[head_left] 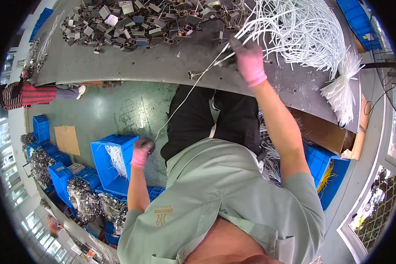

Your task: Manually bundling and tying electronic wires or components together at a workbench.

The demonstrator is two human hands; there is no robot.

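My left hand (143, 152), in a pink glove with dark fingertips, is closed low beside my left hip. Its fingers pinch one end of a thin pale wire (180, 103), which runs up over the table's edge toward my other hand. Over the table, my right hand (250, 61) wears the same kind of glove. It is closed on white cord-like strands (228, 56) whose ends stick out to its left. Just beyond spreads a tangled heap of white strands (299, 33). A small metal part (191, 75) with a short lead lies near the table's front edge.
Many small metal box-shaped parts (132, 24) cover the far side of the grey table (119, 61). A tied white bundle (342, 90) hangs at its right corner. Blue crates (104, 165) with strands and metal parts stand at left. A person (28, 94) stands far left.
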